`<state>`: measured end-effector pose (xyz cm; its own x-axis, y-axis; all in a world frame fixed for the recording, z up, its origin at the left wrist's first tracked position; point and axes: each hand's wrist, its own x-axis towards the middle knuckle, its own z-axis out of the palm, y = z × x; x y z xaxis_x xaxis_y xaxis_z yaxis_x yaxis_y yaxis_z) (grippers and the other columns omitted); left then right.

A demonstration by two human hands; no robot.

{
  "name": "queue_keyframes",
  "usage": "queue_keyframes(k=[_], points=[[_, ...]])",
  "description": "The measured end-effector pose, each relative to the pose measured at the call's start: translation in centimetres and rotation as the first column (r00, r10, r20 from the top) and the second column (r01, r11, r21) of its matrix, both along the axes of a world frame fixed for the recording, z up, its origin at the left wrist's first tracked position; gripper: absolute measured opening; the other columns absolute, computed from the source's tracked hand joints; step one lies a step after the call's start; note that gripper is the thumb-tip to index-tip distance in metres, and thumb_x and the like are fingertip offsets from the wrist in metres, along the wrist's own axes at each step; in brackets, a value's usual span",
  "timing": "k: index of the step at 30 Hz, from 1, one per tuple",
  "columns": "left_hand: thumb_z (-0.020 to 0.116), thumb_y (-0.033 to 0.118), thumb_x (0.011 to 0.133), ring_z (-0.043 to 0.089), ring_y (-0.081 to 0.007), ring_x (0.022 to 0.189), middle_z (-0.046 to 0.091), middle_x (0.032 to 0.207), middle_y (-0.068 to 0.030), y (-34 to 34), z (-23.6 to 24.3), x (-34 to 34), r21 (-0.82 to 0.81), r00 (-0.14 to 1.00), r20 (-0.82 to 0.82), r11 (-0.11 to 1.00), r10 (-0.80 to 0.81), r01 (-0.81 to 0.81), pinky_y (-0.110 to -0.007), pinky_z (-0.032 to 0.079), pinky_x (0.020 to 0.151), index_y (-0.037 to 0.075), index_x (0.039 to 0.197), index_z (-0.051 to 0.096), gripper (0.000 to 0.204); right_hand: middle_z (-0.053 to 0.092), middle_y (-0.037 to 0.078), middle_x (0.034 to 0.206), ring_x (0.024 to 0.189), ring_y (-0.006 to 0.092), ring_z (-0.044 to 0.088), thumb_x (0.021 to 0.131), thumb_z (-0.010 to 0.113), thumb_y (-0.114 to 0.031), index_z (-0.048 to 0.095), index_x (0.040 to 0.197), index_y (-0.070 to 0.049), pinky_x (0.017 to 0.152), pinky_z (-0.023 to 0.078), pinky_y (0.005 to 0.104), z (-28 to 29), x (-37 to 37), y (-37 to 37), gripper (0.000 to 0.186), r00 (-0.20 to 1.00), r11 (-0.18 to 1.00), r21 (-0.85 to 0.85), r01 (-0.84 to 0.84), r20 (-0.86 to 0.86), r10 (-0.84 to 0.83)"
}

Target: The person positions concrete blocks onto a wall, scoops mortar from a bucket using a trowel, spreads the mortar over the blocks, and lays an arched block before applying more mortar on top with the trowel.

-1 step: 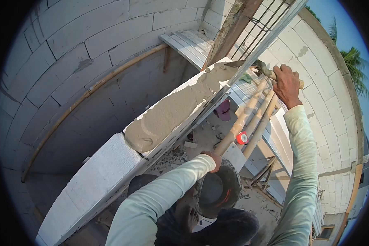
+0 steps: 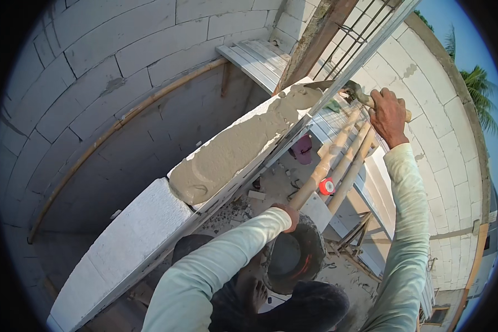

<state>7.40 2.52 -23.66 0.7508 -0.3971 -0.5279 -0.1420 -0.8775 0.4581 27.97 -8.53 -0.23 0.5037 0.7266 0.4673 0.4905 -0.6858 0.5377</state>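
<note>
My right hand [image 2: 389, 115] is wrapped round the wooden handle of a trowel [image 2: 318, 85]. Its blade lies at the far end of the grey mortar [image 2: 235, 145], partly hidden behind an upright metal strip. That mortar is spread in a thick, uneven bed along the top of a white block wall [image 2: 135, 232]. Lower down, my left hand [image 2: 289, 216] grips the rim of a black bucket [image 2: 321, 260], with its fingers partly out of sight. Some wet grey mix shows inside the bucket.
Bamboo poles [image 2: 327, 166] slope away beyond the bucket, with a red and white round item [image 2: 327, 186] beside them. A wooden post [image 2: 310, 47] and steel bars [image 2: 355, 34] rise at the far end. Left of the wall is a deep drop, crossed by a long pole [image 2: 113, 128].
The view has shifted very slightly. Both hands, the trowel and the bucket keep practically the same places.
</note>
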Motion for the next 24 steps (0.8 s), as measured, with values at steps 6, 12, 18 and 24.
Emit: queue_keyframes(k=[6, 12, 18, 24], points=[[0.057, 0.015, 0.079, 0.065, -0.0318, 0.1, 0.068, 0.106, -0.0133, -0.3, -0.1, -0.2, 0.033, 1.0, 0.015, 0.999, 0.006, -0.007, -0.045, 0.05, 0.083, 0.007, 0.105, 0.067, 0.029, 0.059, 0.012, 0.083, 0.082, 0.0326, 0.058, 0.067, 0.064, -0.016, 0.059, 0.1, -0.009, 0.07, 0.044, 0.0417, 2.2, -1.9, 0.6, 0.035, 0.942, 0.975, 0.163, 0.151, -0.321, -0.092], [0.057, 0.015, 0.08, 0.065, -0.0313, 0.1, 0.067, 0.107, -0.013, -0.4, -0.2, -0.4, 0.042, 0.999, 0.036, 0.999, 0.021, -0.022, -0.044, 0.051, 0.083, 0.007, 0.106, 0.067, 0.029, 0.063, 0.014, 0.079, 0.073, 0.028, 0.058, 0.063, 0.063, -0.016, 0.062, 0.098, -0.004, 0.073, 0.046, 0.0345, 3.7, -1.5, 1.5, 0.037, 0.729, 0.971, 0.133, 0.199, -0.683, -0.056], [0.059, 0.015, 0.079, 0.065, -0.0305, 0.1, 0.068, 0.107, -0.0122, -0.7, 0.3, -0.3, 0.093, 0.999, 0.028, 0.995, 0.015, -0.017, -0.044, 0.051, 0.083, 0.007, 0.106, 0.067, 0.029, 0.067, 0.018, 0.094, 0.088, 0.0336, 0.063, 0.061, 0.063, -0.018, 0.066, 0.109, -0.011, 0.082, 0.048, 0.0394, 4.7, -0.8, 3.6, 0.049, 0.666, 0.985, -0.09, 0.146, -0.728, -0.165], [0.062, 0.014, 0.077, 0.066, -0.03, 0.099, 0.069, 0.105, -0.0116, -1.1, -0.4, 0.1, 0.121, 1.0, 0.012, 0.993, -0.008, 0.006, -0.044, 0.051, 0.082, 0.008, 0.103, 0.069, 0.028, 0.067, 0.02, 0.089, 0.085, 0.035, 0.064, 0.061, 0.063, -0.019, 0.067, 0.104, -0.006, 0.08, 0.049, 0.0406, 5.1, 0.2, 3.8, 0.046, 0.68, 0.954, -0.127, 0.273, -0.676, -0.285]])
